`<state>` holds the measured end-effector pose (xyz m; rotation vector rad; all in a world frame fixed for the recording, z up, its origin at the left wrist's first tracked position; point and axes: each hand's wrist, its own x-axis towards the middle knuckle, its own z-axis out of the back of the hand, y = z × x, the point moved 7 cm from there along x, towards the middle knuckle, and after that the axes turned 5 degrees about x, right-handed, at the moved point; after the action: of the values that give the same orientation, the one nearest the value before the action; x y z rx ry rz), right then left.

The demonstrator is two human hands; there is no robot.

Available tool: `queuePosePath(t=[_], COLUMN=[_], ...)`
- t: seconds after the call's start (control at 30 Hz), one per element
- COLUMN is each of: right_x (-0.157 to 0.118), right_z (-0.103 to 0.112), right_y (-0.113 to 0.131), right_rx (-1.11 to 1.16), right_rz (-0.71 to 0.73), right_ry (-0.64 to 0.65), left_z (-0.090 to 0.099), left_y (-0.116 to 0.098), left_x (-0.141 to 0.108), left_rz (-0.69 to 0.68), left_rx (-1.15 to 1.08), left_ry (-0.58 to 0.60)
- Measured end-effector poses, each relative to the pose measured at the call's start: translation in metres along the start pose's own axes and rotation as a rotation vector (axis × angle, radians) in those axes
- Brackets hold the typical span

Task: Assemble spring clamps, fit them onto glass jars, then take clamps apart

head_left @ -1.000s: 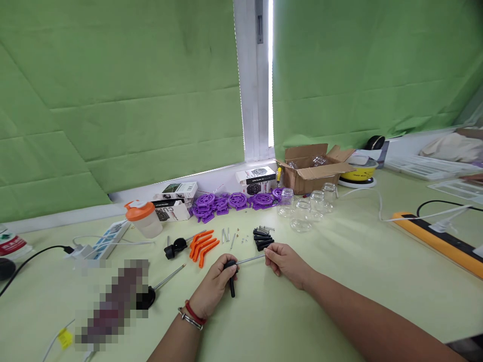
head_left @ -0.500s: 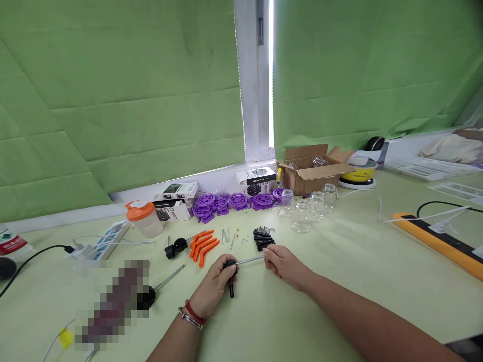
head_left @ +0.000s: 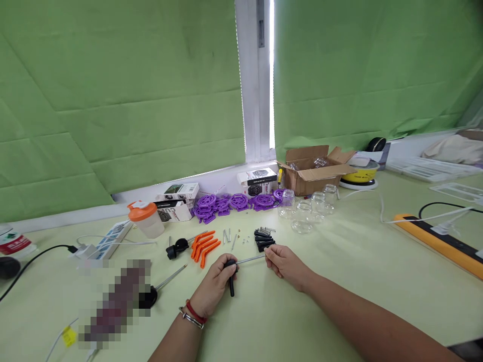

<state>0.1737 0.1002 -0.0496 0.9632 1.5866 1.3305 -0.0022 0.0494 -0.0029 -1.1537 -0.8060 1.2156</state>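
Observation:
Wrapped round the black plastic piece (head_left: 231, 285) is my left hand (head_left: 216, 281); a short black arm points down from it toward me. A thin metal rod (head_left: 250, 260) runs from this piece to the right. At the rod's far end, my right hand (head_left: 286, 265) is closed in a pinch, and the fingers hide the tip. Beyond my right hand lie several black tubes (head_left: 261, 237) and springs (head_left: 267, 229). Orange bent handles (head_left: 202, 247) lie beyond my left hand, near another black piece with a rod (head_left: 177, 248). A third such piece (head_left: 149, 297) lies to the left.
Purple plastic parts (head_left: 239, 202) line the back, with printed boxes (head_left: 173, 211) behind. Clear jars (head_left: 303, 207) stand before an open carton (head_left: 320, 181). Loose pins (head_left: 226, 235), an orange-lidded shaker (head_left: 145, 216) and power strips (head_left: 453, 249) with cables are also on the table.
Both hands keep the same grip on the black piece and its rod. The view has shifted very slightly; nothing on the table has visibly moved.

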Motion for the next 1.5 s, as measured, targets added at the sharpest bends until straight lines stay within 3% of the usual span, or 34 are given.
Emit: queuePosePath(t=[0.7, 1.5], right_x=[0.001, 0.002], right_z=[0.011, 0.008], right_y=[0.004, 0.002], right_rx=[0.09, -0.002], right_rz=[0.056, -0.005], right_ry=[-0.104, -0.037], left_z=[0.002, 0.0], left_y=[0.0, -0.002], left_x=[-0.001, -0.003], left_rz=[-0.007, -0.014], left_rx=[0.014, 0.036], left_ry=[-0.014, 0.005])
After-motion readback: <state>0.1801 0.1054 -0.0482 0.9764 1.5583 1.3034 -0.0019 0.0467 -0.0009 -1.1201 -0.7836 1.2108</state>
